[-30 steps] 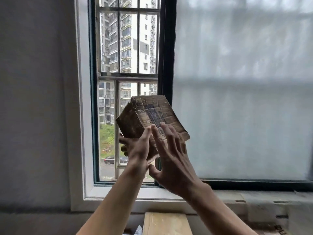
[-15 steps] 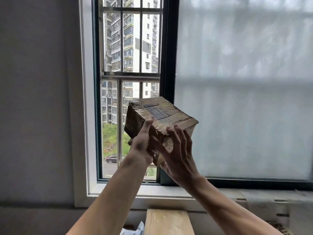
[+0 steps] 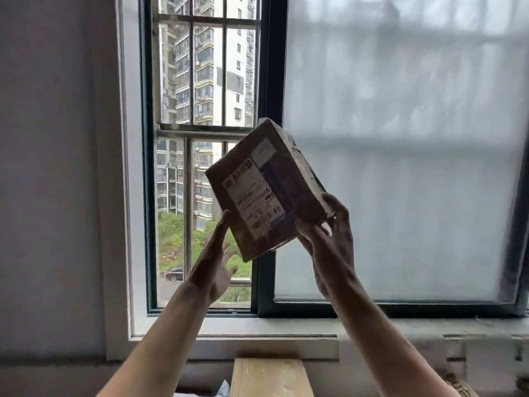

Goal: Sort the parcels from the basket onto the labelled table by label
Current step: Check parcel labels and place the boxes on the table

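Our right hand (image 3: 329, 247) gripped the parcel (image 3: 289, 179) at its lower right corner | our left hand (image 3: 213, 262), fingers straight, touched its left edge | label (image 3: 253, 200) faced us, parcel tilted

A plain room in a residential block is indicated. Bare grey wall (image 3: 57, 167); barred window (image 3: 206, 81) beside a frosted pane (image 3: 400, 167). Apartment towers (image 3: 206, 67) and a parked car (image 3: 173, 274) are seen below outside. The sill (image 3: 257, 330) is left rough at its right end.
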{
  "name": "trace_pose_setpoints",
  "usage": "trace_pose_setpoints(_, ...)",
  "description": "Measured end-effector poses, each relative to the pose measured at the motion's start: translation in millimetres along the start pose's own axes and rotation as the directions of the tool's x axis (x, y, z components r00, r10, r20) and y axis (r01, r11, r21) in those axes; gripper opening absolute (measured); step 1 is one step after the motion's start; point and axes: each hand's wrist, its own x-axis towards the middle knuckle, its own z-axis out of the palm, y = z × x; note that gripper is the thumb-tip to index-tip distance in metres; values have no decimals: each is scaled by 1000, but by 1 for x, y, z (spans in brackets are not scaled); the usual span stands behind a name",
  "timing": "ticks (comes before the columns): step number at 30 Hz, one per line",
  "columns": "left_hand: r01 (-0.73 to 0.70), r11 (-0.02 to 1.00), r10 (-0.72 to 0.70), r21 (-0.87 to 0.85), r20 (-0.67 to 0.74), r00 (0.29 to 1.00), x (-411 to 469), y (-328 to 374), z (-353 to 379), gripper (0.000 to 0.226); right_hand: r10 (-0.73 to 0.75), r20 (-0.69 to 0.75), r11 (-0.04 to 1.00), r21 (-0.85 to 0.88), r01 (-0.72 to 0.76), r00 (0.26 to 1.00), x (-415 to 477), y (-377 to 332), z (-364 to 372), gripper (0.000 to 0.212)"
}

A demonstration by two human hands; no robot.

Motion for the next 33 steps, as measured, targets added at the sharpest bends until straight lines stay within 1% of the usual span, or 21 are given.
trace_pose_setpoints(2,4,1000,-5,16,72,997,-1,-2,-2,148,111,-9,985,136,-108,994,-4,1,-4,66)
trace_pose_setpoints(4,7,1000,-10,27,128,992,-2,-5,-4,147,179,1,957,230,-175,984,-8,4,-7,61)
trace_pose_setpoints(7,-13,999,6,34,201,979,-7,-9,-5,143,243,38,907,346,-240,969,-18,11,-10,61)
trace_pose_setpoints(9,-26,999,17,37,216,976,-12,-10,-4,140,267,55,885,381,-267,962,-24,15,-11,59)
trace_pose_setpoints(13,-70,992,47,102,210,977,-15,-11,3,147,284,88,876,380,-296,955,-36,23,-12,55)
trace_pose_setpoints(17,-77,988,54,133,165,985,-13,-16,4,154,311,88,868,379,-320,946,-41,28,-15,71)
trace_pose_setpoints(19,-92,983,64,162,170,983,-13,-15,1,160,304,83,899,303,-315,949,-41,28,-21,73)
trace_pose_setpoints(21,-132,964,105,231,126,986,-12,-6,-8,167,284,73,950,113,-291,956,-34,19,-31,76)
trace_pose_setpoints(22,-158,937,140,313,79,987,-10,2,-13,169,265,86,964,-24,-263,961,-29,12,-38,77)
trace_pose_setpoints(23,-188,882,192,431,35,981,-8,9,-20,168,241,117,960,-177,-219,963,-24,3,-44,78)
trace_pose_setpoints(24,-219,796,257,564,11,966,-5,16,-26,165,222,165,930,-331,-158,961,-17,-7,-50,79)
trace_pose_setpoints(25,-246,697,318,673,17,948,-4,22,-31,163,209,229,881,-466,-82,951,-10,-17,-55,79)
trace_pose_setpoints(27,-307,540,376,784,102,921,-2,31,-35,165,202,370,768,-635,88,907,4,-33,-57,78)
trace_pose_setpoints(28,-342,477,361,809,174,916,-1,34,-32,167,215,435,704,-690,170,875,9,-39,-54,79)
trace_pose_setpoints(30,-425,347,239,836,360,902,-2,36,-23,165,287,544,579,-754,309,789,17,-48,-47,81)
trace_pose_setpoints(31,-465,278,150,841,440,886,-3,34,-18,162,338,584,541,-762,356,738,19,-52,-42,82)
trace_pose_setpoints(33,-522,142,-4,841,528,849,-5,25,-10,156,436,639,499,-758,420,634,20,-63,-31,84)
